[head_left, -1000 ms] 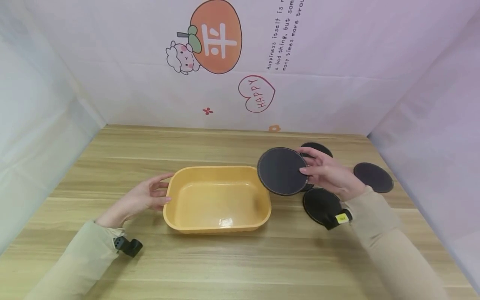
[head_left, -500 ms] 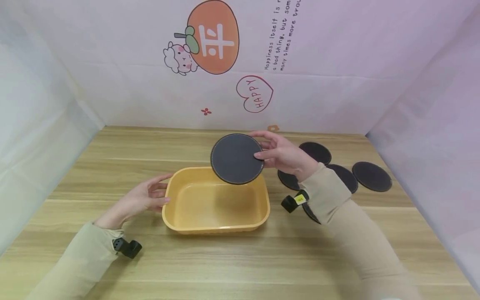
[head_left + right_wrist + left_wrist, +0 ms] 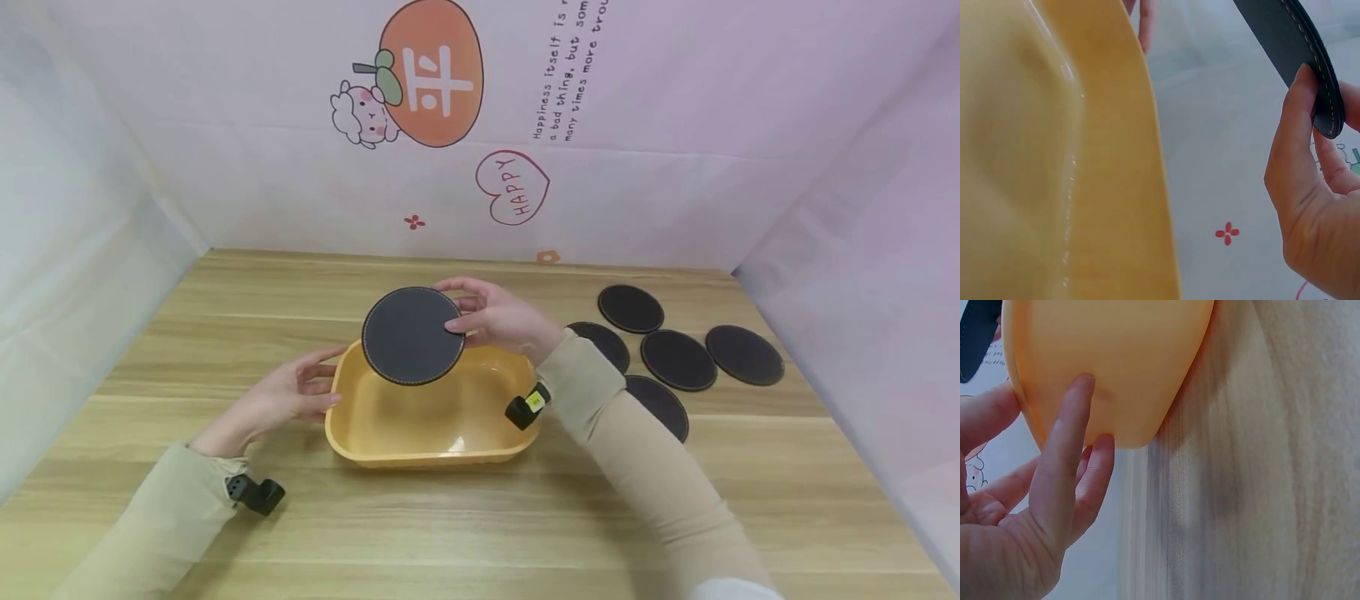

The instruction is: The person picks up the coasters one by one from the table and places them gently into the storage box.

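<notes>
- Black, round and stitched along its edge, the held coaster [image 3: 414,336] hung tilted over the rear left part of the tub [image 3: 442,427], apart from its floor.
- The right hand [image 3: 498,319] pinched the coaster's right edge, thumb on the near face, fingers behind; it was the nearer hand to it.
- What seemed to matter next was height: the disc, with no long axis, sat above the tub, whose long axis ran left to right.
- The left hand [image 3: 288,392] kept its fingers loosely spread against the tub's left end, gripping nothing.
- Half a second earlier, the coaster was farther right over the tub.
- Five similar coasters [image 3: 678,360] lay right of the tub on the worktop [image 3: 375,533].
</notes>
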A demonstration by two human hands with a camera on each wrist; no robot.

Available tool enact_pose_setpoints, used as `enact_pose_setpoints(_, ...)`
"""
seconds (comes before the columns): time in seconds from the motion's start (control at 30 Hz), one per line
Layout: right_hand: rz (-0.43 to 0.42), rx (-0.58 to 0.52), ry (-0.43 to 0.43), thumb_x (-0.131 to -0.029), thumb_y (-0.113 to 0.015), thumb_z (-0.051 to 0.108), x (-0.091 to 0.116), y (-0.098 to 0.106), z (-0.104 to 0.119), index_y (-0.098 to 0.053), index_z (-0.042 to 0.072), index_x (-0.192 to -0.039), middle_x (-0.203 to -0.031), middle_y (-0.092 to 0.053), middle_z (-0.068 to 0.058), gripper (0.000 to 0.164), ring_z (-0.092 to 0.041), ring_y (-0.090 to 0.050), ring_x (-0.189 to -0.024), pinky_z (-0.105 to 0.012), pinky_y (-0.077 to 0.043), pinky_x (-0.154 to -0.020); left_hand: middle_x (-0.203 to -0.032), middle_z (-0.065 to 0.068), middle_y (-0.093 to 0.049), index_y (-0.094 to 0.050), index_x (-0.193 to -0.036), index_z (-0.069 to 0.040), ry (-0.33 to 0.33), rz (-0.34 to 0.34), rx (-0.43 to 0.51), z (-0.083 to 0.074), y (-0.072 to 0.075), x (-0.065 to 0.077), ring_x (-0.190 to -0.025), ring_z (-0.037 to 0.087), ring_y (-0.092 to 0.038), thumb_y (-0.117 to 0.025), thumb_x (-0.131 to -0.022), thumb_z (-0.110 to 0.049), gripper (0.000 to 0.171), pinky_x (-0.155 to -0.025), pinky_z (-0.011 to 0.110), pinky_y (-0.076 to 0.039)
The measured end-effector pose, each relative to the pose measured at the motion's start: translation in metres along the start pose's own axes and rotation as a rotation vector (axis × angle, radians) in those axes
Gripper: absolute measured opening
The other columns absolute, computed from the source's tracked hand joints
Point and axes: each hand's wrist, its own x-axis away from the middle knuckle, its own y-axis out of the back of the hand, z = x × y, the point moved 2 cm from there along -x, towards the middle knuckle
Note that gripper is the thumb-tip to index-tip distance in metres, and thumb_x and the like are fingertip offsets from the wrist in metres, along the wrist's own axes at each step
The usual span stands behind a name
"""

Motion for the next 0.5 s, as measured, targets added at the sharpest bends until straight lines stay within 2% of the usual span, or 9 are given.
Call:
enact_pose_setpoints(0.13, 0.019, 0.012, -0.029, -0.087, -0.049, -0.016, -0.01, -0.008, -0.011, -0.036, 0.004, -0.141, -0.102, -0.058, -0.004, 0.06, -0.015, -0.061, -0.085, -0.028, -0.056, -0.068, -0.141, 0.041, -0.029, -0.013, -0.15, 0.001, 0.001, -0.004, 0.001, -0.001, -0.001, 0.001, -0.113, 0.041, -0.056, -0.062, -0.088, -0.002, 0.08, -0.079, 0.039, -0.058)
enact_pose_setpoints(0.3, 0.023, 0.028, -0.06, -0.085, -0.051, -0.018, -0.018, -0.015, -0.024, -0.037, 0.003, -0.141, -0.097, -0.057, -0.005, 0.061, -0.016, -0.061, -0.083, -0.029, -0.057, -0.069, -0.141, 0.04, -0.03, -0.014, -0.15, 0.0, 0.001, -0.009, 0.002, -0.002, -0.002, 0.002, -0.11, 0.039, -0.058, -0.064, -0.088, -0.003, 0.08, -0.077, 0.038, -0.058)
enact_pose_setpoints(0.5, 0.04, 0.102, -0.097, -0.085, -0.054, -0.016, -0.023, -0.02, -0.037, -0.04, 0.005, -0.139, -0.095, -0.057, -0.004, 0.059, -0.015, -0.062, -0.083, -0.033, -0.058, -0.072, -0.141, 0.039, -0.031, -0.015, -0.15, 0.001, 0.0, -0.011, 0.037, -0.002, -0.003, 0.002, -0.115, 0.036, -0.055, -0.064, -0.087, -0.003, 0.08, -0.078, 0.04, -0.058)
